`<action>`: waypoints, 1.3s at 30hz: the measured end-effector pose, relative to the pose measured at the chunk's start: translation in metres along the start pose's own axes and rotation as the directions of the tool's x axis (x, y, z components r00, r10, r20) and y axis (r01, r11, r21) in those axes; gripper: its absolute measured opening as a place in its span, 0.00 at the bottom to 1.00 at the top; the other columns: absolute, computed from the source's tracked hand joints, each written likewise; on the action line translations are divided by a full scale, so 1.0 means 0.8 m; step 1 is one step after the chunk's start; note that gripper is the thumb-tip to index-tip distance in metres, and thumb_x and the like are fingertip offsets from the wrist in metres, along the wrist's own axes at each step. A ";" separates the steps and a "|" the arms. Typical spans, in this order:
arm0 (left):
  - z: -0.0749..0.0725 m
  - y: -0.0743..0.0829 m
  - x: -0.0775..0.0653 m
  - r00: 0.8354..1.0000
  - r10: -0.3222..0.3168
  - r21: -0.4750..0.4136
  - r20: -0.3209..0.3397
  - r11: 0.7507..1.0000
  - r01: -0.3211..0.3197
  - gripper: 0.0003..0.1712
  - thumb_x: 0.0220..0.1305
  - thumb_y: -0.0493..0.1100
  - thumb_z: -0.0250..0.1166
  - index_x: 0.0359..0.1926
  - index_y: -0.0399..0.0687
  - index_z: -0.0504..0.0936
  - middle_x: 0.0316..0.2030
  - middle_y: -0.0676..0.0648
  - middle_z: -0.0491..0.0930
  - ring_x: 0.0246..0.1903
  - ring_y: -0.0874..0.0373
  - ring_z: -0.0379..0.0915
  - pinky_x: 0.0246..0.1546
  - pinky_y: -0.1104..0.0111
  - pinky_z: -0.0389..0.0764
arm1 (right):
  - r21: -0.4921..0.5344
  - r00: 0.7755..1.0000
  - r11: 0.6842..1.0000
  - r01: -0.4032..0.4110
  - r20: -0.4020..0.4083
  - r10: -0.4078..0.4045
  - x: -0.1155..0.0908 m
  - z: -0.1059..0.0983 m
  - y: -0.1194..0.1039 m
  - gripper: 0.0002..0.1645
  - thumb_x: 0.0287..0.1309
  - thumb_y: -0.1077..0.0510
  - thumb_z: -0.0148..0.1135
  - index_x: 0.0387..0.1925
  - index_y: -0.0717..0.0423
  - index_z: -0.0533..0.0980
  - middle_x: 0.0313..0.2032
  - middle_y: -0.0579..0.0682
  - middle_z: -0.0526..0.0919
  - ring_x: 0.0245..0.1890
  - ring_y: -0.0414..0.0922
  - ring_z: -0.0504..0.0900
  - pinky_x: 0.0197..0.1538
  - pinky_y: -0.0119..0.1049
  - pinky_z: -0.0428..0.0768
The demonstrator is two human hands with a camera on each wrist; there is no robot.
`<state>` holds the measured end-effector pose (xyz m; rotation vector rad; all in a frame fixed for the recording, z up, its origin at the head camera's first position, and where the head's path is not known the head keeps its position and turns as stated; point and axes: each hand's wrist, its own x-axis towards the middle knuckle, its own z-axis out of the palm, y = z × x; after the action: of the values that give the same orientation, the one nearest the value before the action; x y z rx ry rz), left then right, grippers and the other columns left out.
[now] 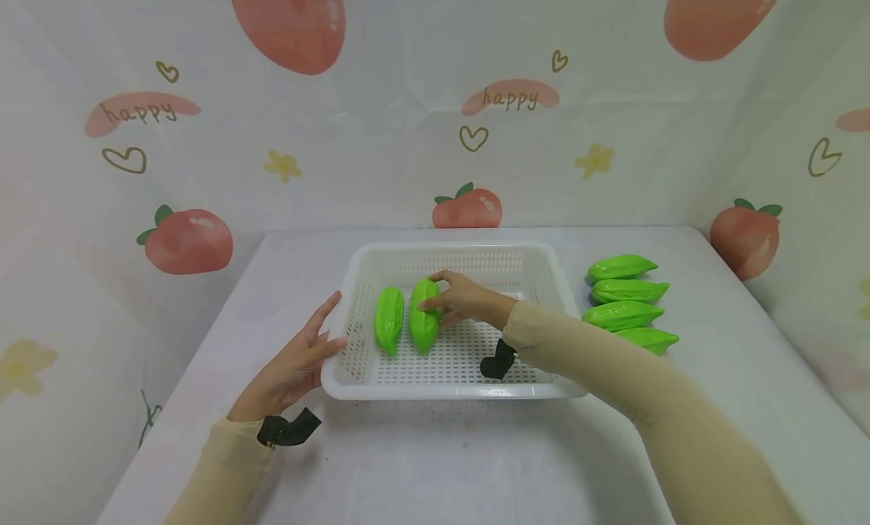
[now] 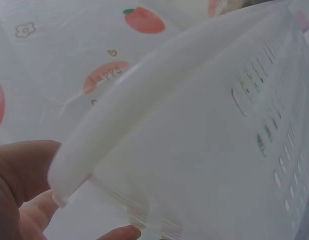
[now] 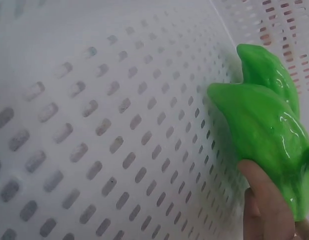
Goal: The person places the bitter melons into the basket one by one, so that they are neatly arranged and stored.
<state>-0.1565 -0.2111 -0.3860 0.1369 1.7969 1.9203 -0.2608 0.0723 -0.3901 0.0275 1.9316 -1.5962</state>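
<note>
A white perforated plastic basket (image 1: 469, 391) stands on the table with two green ridged fruits inside. My right hand (image 1: 469, 298) pinches the nearer-right fruit (image 1: 423, 330) between thumb and fingers; in the right wrist view, the held fruit (image 3: 267, 117) overlaps the other fruit (image 3: 267, 67). That other fruit (image 1: 389, 321) lies to its left, a narrow gap between them in the head view. At the basket's left rim, my left hand (image 1: 295, 366) has thumb and index finger spread, touching the edge. The left wrist view shows the fingers (image 2: 27, 162) at the rim, some partly hidden.
Several more green ridged fruits (image 1: 628, 291) lie in a column on the table right of the basket, the lowest partly behind my right sleeve. A patterned cloth (image 1: 381, 132) with peaches and hearts hangs behind and beside the white table (image 1: 435, 464).
</note>
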 end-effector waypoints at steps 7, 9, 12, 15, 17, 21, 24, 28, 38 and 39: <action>0.001 0.001 0.001 1.000 0.003 0.008 0.009 1.000 -0.003 0.48 0.71 0.38 0.55 0.74 0.82 0.36 0.72 0.36 0.51 0.59 0.40 0.70 0.49 0.46 0.78 | 0.011 0.999 1.000 0.022 0.032 -0.022 0.004 0.005 0.006 0.42 0.59 0.65 0.65 0.71 0.55 0.55 0.45 0.61 0.78 0.37 0.50 0.81 0.42 0.47 0.84; 0.001 0.001 0.001 1.000 0.001 0.011 0.006 1.000 -0.001 0.48 0.71 0.38 0.55 0.74 0.82 0.36 0.72 0.37 0.52 0.59 0.41 0.71 0.49 0.47 0.78 | 0.016 0.999 1.000 0.019 0.038 -0.020 0.005 0.006 0.007 0.43 0.59 0.65 0.65 0.71 0.54 0.55 0.45 0.61 0.77 0.36 0.50 0.81 0.42 0.47 0.84; 0.001 0.001 0.002 1.000 -0.001 0.014 0.000 1.000 0.001 0.48 0.71 0.38 0.55 0.74 0.82 0.36 0.72 0.37 0.52 0.58 0.42 0.72 0.49 0.47 0.79 | 0.019 0.999 1.000 0.013 0.040 -0.013 0.005 0.006 0.008 0.43 0.59 0.64 0.65 0.71 0.54 0.55 0.49 0.64 0.76 0.39 0.51 0.82 0.42 0.46 0.84; 0.001 0.000 0.002 1.000 -0.002 0.017 -0.004 1.000 0.002 0.48 0.71 0.38 0.55 0.74 0.82 0.37 0.72 0.37 0.53 0.57 0.43 0.72 0.49 0.48 0.79 | 0.018 0.999 1.000 0.009 0.042 -0.009 0.005 0.006 0.008 0.43 0.59 0.63 0.65 0.71 0.53 0.55 0.51 0.65 0.76 0.40 0.52 0.83 0.43 0.46 0.84; 0.001 0.000 0.002 1.000 0.001 0.020 -0.001 1.000 0.000 0.48 0.71 0.38 0.55 0.74 0.81 0.36 0.72 0.37 0.53 0.58 0.43 0.72 0.49 0.48 0.79 | 0.014 0.999 1.000 0.009 0.045 -0.010 0.005 0.006 0.008 0.42 0.59 0.63 0.65 0.71 0.53 0.55 0.49 0.64 0.76 0.38 0.51 0.83 0.43 0.46 0.84; 0.001 0.000 0.002 1.000 0.006 0.018 0.007 1.000 -0.006 0.48 0.71 0.38 0.55 0.74 0.81 0.36 0.72 0.37 0.52 0.58 0.42 0.71 0.49 0.47 0.78 | 0.013 0.999 1.000 0.006 0.050 -0.007 0.006 0.005 0.008 0.41 0.59 0.62 0.65 0.70 0.49 0.56 0.43 0.58 0.75 0.33 0.47 0.79 0.43 0.46 0.84; 0.002 0.000 0.002 1.000 0.003 0.016 0.007 1.000 -0.003 0.48 0.71 0.38 0.56 0.74 0.82 0.36 0.72 0.37 0.52 0.59 0.43 0.71 0.50 0.47 0.78 | 0.001 0.999 1.000 0.006 0.048 -0.006 0.008 0.004 0.009 0.40 0.60 0.62 0.65 0.69 0.48 0.56 0.41 0.56 0.72 0.32 0.46 0.76 0.43 0.46 0.84; 0.001 0.000 0.001 1.000 0.001 0.019 0.014 1.000 -0.001 0.48 0.71 0.39 0.55 0.73 0.83 0.35 0.72 0.36 0.50 0.59 0.43 0.70 0.50 0.47 0.78 | -0.023 0.999 1.000 0.005 0.031 -0.005 0.012 0.004 0.011 0.40 0.59 0.60 0.66 0.68 0.47 0.57 0.38 0.55 0.70 0.31 0.46 0.74 0.42 0.45 0.84; 0.001 0.002 0.002 1.000 -0.006 0.003 0.018 1.000 0.006 0.48 0.71 0.37 0.54 0.73 0.83 0.35 0.73 0.36 0.48 0.61 0.43 0.68 0.52 0.47 0.77 | -0.095 1.000 0.995 0.011 -0.008 -0.012 0.016 0.005 0.013 0.39 0.58 0.56 0.67 0.67 0.49 0.58 0.34 0.52 0.71 0.29 0.43 0.73 0.40 0.38 0.82; 0.002 0.002 0.002 1.000 -0.007 0.004 0.016 1.000 0.007 0.48 0.71 0.38 0.54 0.73 0.83 0.35 0.73 0.36 0.48 0.61 0.43 0.68 0.52 0.47 0.77 | -0.101 1.000 0.995 0.013 -0.011 -0.014 0.015 0.006 0.013 0.39 0.58 0.56 0.67 0.67 0.49 0.59 0.36 0.52 0.71 0.30 0.43 0.73 0.40 0.38 0.82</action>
<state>-0.1580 -0.2092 -0.3850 0.1469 1.7883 1.9060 -0.2646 0.0664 -0.4051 -0.0184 2.0229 -1.5080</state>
